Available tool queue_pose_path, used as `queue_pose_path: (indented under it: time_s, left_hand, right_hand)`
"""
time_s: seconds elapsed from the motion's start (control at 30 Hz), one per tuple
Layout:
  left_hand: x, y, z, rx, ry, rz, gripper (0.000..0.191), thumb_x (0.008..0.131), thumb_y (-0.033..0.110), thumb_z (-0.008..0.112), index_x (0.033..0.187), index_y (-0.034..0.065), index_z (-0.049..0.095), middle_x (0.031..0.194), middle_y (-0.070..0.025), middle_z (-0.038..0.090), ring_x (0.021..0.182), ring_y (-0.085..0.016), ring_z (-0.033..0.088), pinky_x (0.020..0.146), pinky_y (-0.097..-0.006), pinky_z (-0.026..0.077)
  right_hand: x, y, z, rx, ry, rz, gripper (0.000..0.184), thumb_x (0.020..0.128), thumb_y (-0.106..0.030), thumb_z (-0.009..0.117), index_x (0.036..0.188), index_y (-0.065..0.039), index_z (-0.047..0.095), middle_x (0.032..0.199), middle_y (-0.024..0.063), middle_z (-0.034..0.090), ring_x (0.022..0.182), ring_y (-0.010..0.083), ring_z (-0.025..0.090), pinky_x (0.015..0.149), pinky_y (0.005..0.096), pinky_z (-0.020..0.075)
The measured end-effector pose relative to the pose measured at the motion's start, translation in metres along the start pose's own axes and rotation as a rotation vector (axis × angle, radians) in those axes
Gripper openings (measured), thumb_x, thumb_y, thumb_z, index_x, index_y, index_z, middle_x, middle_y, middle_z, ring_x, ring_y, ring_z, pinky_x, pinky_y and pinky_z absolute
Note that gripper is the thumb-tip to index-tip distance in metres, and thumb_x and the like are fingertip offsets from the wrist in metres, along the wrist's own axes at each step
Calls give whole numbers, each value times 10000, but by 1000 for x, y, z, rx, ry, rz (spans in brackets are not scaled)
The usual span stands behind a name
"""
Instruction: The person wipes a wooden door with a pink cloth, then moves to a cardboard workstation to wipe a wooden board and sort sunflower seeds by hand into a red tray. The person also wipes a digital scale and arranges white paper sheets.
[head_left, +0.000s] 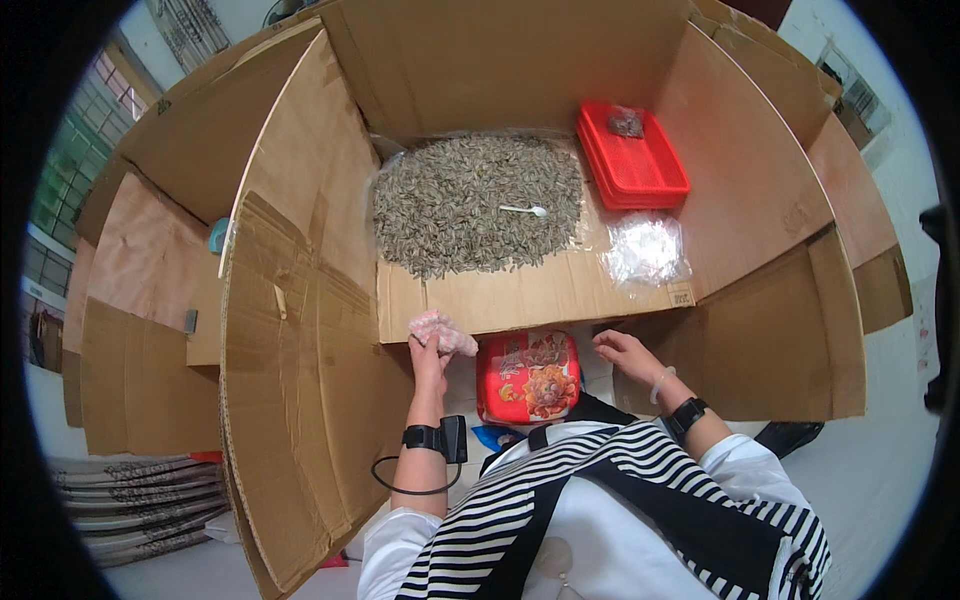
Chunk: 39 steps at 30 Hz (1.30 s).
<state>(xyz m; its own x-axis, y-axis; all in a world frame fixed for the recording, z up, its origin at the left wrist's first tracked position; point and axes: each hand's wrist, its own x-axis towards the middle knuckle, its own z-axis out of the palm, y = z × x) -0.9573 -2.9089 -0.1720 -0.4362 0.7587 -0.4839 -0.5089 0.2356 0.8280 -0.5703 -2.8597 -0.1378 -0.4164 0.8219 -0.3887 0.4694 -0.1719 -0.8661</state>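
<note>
My left hand (429, 364) grips a crumpled pink-and-white cloth (441, 331) at the front left edge of the cardboard work surface (480, 303). Just past the front edge on the right, my right hand (628, 355) holds nothing, its fingers bent and slightly apart. Between the hands, below the surface, is a red box or tin (528, 377) with a printed flower and writing. A broad heap of striped sunflower seeds (465, 202) covers much of the surface. On the heap lies a small white plastic spoon (523, 211).
At the back right, stacked red plastic baskets (637, 169) hold a small filled clear bag (625, 122). Clear plastic bags (646, 251) lie before them. A tall left partition (300, 202), a right partition (739, 172) and a cardboard back wall (510, 67) enclose the surface.
</note>
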Motion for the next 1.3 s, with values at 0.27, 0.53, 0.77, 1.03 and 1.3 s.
queue_pose_path:
  time_s: [0.27,0.53,0.77,1.03,1.3]
  left_hand:
    - [68,-11,-11,42,191,11,454,951,61,473,1373,131,320,1288,-111,494,1068,-249,592,731,-392,581]
    - [93,-43,-7,270,457,-11,717,857,42,553,1482,110,209,1268,-164,493,991,-219,604,674,-326,556]
    - [68,-50,42,657,788,38,906,810,152,619,1517,1,73,1512,-338,45,1411,-418,191,1123,-418,247]
    - [82,-27,110,1097,663,157,922,814,152,641,1523,24,65,1536,-326,-144,1445,-472,-7,1171,-486,75]
    - [88,-15,108,1193,270,386,876,827,78,627,1520,25,94,1542,-331,-39,1436,-473,30,1158,-497,91]
  right_hand:
    - [177,-56,-37,-514,21,-348,274,938,-176,571,1133,13,606,993,178,664,921,316,639,846,362,491]
    - [364,-61,-46,-890,192,-520,215,847,-120,628,1042,-33,601,1010,166,589,981,367,564,845,449,474]
    - [395,-46,-61,-997,63,-648,138,817,-95,617,943,-50,586,935,156,580,929,345,582,822,439,479]
    - [381,-47,-81,-1046,127,-784,94,816,-70,556,903,-69,592,872,116,621,855,281,658,714,378,539]
    - [357,-67,-71,-645,262,-551,159,787,-36,607,946,-46,596,907,165,626,893,377,626,758,466,515]
